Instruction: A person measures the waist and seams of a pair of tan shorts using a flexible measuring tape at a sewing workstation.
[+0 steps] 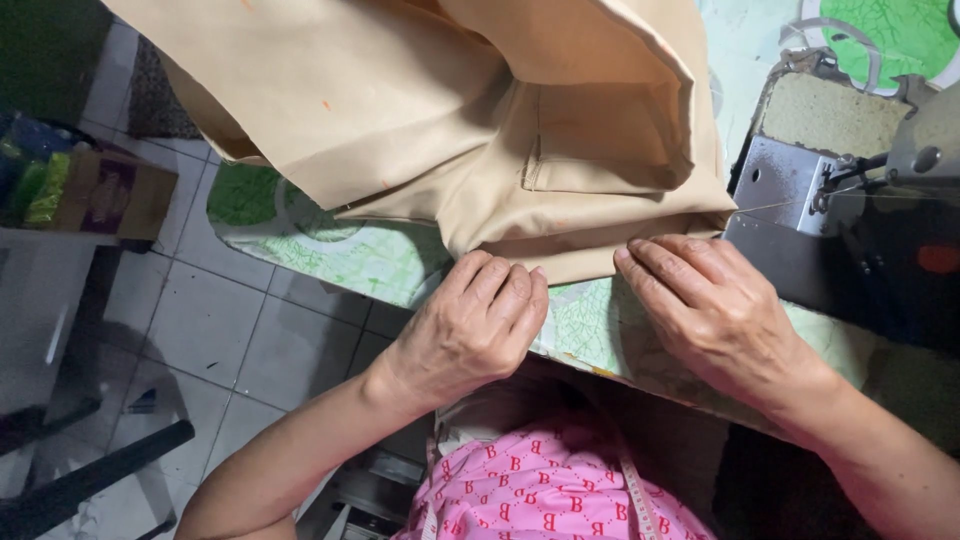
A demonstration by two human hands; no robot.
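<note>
A large piece of tan fabric [420,120], folded with a pocket seam showing, lies across the sewing table [330,255], which has a green and white patterned cover. My left hand [470,325] has its fingers curled onto the fabric's near folded edge. My right hand [705,300] rests flat with fingertips pressing the same edge, close to the sewing machine [860,190]. The fabric's right corner reaches the machine's metal plate [780,185].
A tiled floor [215,320] lies to the left of the table. A cardboard box with green items [90,190] sits at the far left. A dark chair leg [90,480] shows at the lower left. A measuring tape [635,495] hangs over my pink patterned clothing.
</note>
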